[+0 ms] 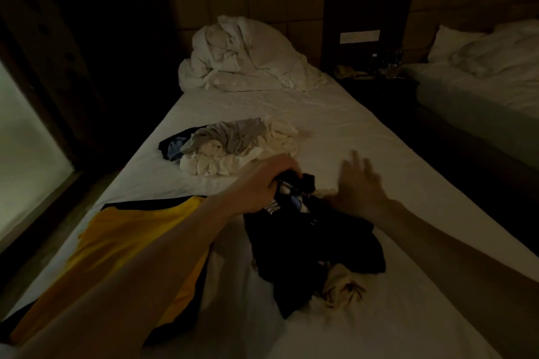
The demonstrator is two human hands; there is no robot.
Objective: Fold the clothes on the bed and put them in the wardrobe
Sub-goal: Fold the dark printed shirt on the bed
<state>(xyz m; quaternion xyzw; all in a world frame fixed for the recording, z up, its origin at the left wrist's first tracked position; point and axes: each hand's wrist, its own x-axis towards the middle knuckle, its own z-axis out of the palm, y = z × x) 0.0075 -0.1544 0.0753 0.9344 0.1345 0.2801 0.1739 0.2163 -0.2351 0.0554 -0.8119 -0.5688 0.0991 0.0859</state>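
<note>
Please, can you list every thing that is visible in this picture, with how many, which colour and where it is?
bed: one, white sheet, centre, running away from the camera
duvet: one, white, bunched at the head end of the bed
pile of clothes: one, grey, cream and blue pieces, middle of the bed
yellow garment: one, yellow with dark trim, near left of the bed, partly under the left arm
black garment: one, black with white print, near centre of the bed
beige garment: one, beige, crumpled beside the black garment, on its near side
second bed: one, white, at right
nightstand: one, dark, between the beds; small items on it too dim to name
left hand: one, fingers gripping the top of the black garment
right hand: one, blurred, fingers spread, holding nothing
</note>
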